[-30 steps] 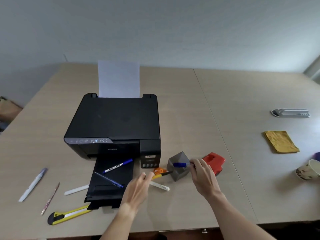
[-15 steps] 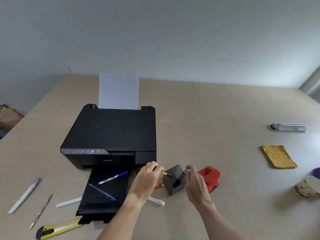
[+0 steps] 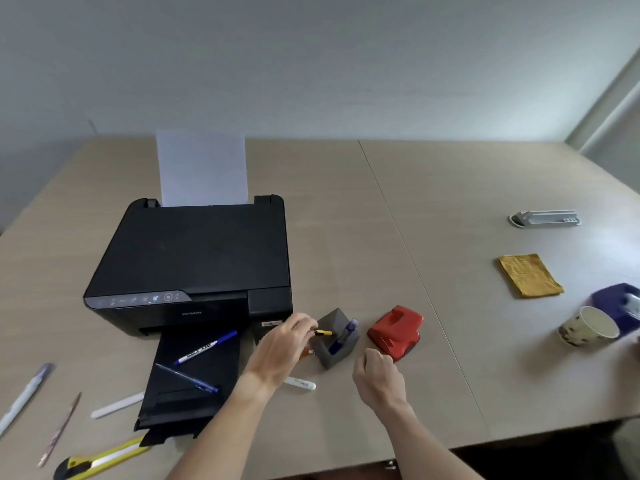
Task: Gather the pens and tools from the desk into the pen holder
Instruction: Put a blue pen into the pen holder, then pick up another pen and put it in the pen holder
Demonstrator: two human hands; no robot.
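The grey pen holder (image 3: 337, 351) stands in front of the printer's right corner, with a blue pen (image 3: 344, 334) leaning inside it. My left hand (image 3: 280, 351) grips a small orange and yellow tool (image 3: 322, 332), its yellow tip over the holder's left edge. My right hand (image 3: 379, 374) hovers loosely curled just right of the holder, holding nothing. A white pen (image 3: 300, 383) lies below my left hand. Two blue pens (image 3: 206, 348) (image 3: 187, 377) rest on the printer tray. Far left lie a white marker (image 3: 22, 398), a thin pencil (image 3: 59, 429), a white stick (image 3: 117, 405) and a yellow utility knife (image 3: 100, 460).
A black printer (image 3: 194, 261) with paper fills the left middle. A red hole punch (image 3: 396, 332) sits right of the holder. At the right are a paper cup (image 3: 587, 325), a yellow cloth (image 3: 528, 275), a purple object (image 3: 618, 299) and a grey stapler-like device (image 3: 545, 218). The desk edge (image 3: 519, 434) runs close in front.
My right hand let go of the blue pen, which now leans in the holder, and drew back. My left hand picked up the orange and yellow tool and brought it to the holder.
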